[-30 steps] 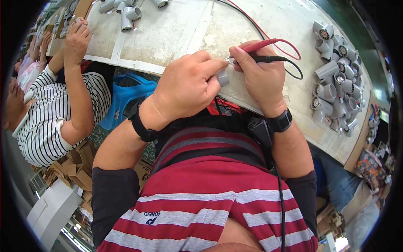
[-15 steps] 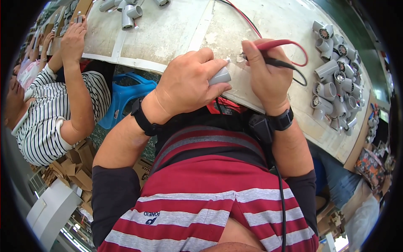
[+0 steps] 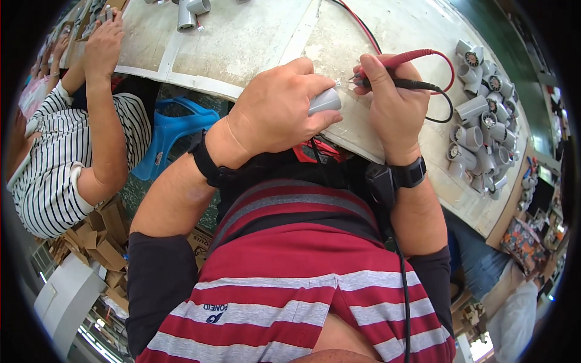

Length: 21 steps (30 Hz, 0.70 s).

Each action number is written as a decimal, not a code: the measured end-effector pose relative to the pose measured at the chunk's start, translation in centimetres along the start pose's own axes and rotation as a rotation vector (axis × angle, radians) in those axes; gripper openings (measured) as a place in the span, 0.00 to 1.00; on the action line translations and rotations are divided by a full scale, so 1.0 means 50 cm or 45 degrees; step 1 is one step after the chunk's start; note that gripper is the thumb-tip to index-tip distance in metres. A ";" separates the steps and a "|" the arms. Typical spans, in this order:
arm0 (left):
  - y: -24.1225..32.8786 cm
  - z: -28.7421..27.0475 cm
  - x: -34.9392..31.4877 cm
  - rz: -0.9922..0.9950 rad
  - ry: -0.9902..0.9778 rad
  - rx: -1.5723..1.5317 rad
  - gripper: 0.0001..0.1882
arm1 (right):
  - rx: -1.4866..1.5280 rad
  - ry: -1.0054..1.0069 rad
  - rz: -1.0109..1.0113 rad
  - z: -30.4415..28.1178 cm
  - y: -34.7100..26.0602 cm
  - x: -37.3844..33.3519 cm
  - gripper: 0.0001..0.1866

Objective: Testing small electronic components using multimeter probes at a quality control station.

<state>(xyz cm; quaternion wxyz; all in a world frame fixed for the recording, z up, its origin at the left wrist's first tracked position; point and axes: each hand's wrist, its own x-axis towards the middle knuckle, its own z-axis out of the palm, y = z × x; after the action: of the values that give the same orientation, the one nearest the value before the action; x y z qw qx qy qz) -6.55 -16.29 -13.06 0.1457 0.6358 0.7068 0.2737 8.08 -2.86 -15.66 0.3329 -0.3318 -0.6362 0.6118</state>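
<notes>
Left hand [image 3: 272, 109]: closed around a gray pipe fitting [image 3: 325, 102] near the counter's front edge.
White connector [image 3: 338, 83]: small, beside the fitting's upper end.
Right hand [image 3: 396, 106]: pinching a red probe [image 3: 405, 58] and a black probe [image 3: 414, 85] together.
Probe work: apparently at the aiming stage, tips near the connector but apart.
Tip contact: would call for fine aim and a steady fitting.
Counter [image 3: 433, 36]: pale, stained; gray fittings [image 3: 469, 109] heaped at right.
Room: blue stool [image 3: 171, 128], striped-shirted co-worker [image 3: 45, 199], cardboard boxes [image 3: 106, 242] at left.
</notes>
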 end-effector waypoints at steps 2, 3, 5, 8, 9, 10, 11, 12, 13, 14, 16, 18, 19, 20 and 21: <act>-0.004 0.000 -0.001 0.002 -0.003 0.003 0.19 | 0.074 -0.024 -0.049 0.008 0.000 -0.002 0.08; -0.005 0.001 -0.001 0.001 -0.009 0.004 0.19 | 0.073 -0.026 -0.048 0.008 0.002 -0.003 0.08; -0.007 0.002 -0.002 -0.002 -0.020 0.007 0.22 | -0.024 -0.070 -0.087 0.008 0.007 -0.006 0.08; -0.006 0.004 -0.001 0.003 -0.006 -0.003 0.22 | -0.096 -0.085 -0.114 0.009 0.008 -0.009 0.08; -0.006 0.003 0.000 0.007 0.000 -0.007 0.22 | -0.119 -0.076 -0.121 0.009 0.008 -0.009 0.08; -0.007 0.003 -0.001 0.006 0.000 -0.005 0.22 | -0.142 -0.067 -0.127 0.010 0.008 -0.009 0.08; -0.007 0.002 -0.001 0.004 -0.002 0.005 0.21 | -0.141 -0.067 -0.128 0.011 0.007 -0.008 0.08; -0.008 0.002 -0.001 0.002 -0.005 0.015 0.21 | -0.111 -0.065 -0.109 0.013 0.005 -0.007 0.07; -0.008 0.002 -0.002 0.000 -0.008 0.025 0.21 | -0.081 -0.063 -0.090 0.016 0.003 -0.007 0.07; -0.007 0.002 -0.003 -0.002 -0.007 0.027 0.21 | -0.050 -0.061 -0.070 0.017 0.002 -0.007 0.07; -0.003 0.003 -0.005 0.010 0.014 0.019 0.19 | -0.112 -0.055 -0.102 0.017 0.002 -0.007 0.07; -0.001 0.004 -0.005 0.016 0.026 0.019 0.18 | -0.238 -0.038 -0.165 0.015 0.002 -0.006 0.06; 0.000 0.005 -0.005 0.015 0.030 0.013 0.18 | -0.235 -0.038 -0.167 0.014 0.003 -0.006 0.06; 0.001 0.006 -0.005 0.012 0.033 0.008 0.18 | -0.197 -0.039 -0.169 0.012 0.008 -0.009 0.06; 0.001 0.007 -0.006 0.009 0.036 0.001 0.18 | -0.159 -0.041 -0.170 0.011 0.012 -0.012 0.06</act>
<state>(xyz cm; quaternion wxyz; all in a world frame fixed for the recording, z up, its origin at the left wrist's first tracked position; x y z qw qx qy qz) -6.26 -16.53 -13.36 0.1344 0.6345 0.7066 0.2829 7.97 -3.63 -16.30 0.3414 -0.2989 -0.6991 0.5525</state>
